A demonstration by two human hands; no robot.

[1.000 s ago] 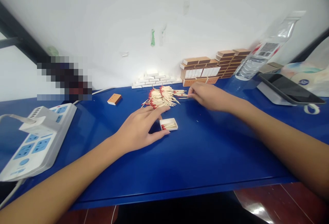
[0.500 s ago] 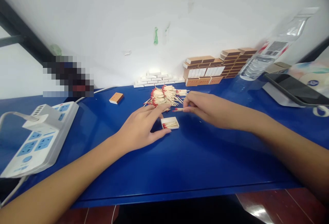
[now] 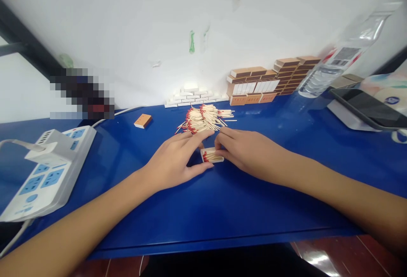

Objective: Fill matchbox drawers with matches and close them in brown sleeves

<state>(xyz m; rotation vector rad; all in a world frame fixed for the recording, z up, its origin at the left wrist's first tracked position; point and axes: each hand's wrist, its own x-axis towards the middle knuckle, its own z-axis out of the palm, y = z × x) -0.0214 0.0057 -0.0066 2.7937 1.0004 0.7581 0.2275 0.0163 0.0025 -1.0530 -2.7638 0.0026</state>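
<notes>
My left hand (image 3: 178, 158) grips a small white matchbox tray (image 3: 217, 161) on the blue table, thumb at its near side and fingers at the far side. Red-tipped matches (image 3: 210, 156) lie inside the tray, heads to the left. At the tray's right end is my right hand (image 3: 244, 147), its fingertips pinched over the matches; they hold matches, mostly hidden by the fingers. Just beyond both hands spreads a loose heap of matches (image 3: 205, 118). An orange-brown matchbox sleeve (image 3: 143, 121) lies to the left of the heap.
White matchbox trays (image 3: 190, 95) are stacked against the wall, beside stacked brown matchboxes (image 3: 254, 86). A clear bottle (image 3: 343, 56) and a phone (image 3: 372, 107) on a white box are at right. A white power strip (image 3: 47, 171) with its cable sits at left.
My right hand has moved left and nearer, bringing its matches from beside the heap into the tray. My left hand keeps its hold on the tray. The tray looks fuller.
</notes>
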